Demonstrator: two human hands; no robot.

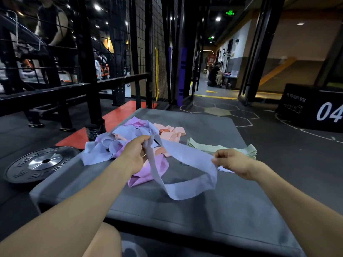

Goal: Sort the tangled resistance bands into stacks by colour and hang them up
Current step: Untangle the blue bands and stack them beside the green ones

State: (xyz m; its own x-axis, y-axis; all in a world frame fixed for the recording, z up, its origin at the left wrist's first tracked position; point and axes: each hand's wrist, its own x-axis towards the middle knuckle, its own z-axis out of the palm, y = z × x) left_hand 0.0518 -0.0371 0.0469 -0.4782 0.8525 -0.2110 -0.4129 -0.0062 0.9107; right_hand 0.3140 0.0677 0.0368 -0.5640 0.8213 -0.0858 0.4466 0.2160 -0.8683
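A person seated at a grey padded tabletop (232, 210) in a gym stretches a blue resistance band (185, 158) between both hands. The left hand (134, 153) is curled round one end of the band just above the tangle, while the right hand (233, 163), at about 3 o'clock from the left, pinches the other end between thumb and fingers. The band's loop sags from the two hands down to the pad at 6 o'clock.

Behind the left hand lies the tangled pile (118, 143) of blue and lilac bands, spread towards 10 o'clock on the pad; a lilac band (148, 173) trails out of it under the held one. At 12 o'clock sits a loose heap of peach bands (170, 133). A neat stack of pale green bands (220, 148) lies at 2 o'clock, just beyond the right hand.

On the floor at 9 o'clock rests a black weight plate (39, 163). A black plyo soft box (313, 108) marked 04 stands at 2 o'clock, and a yellow band (157, 75) hangs on the wire mesh wall (115, 43) at 12 o'clock.
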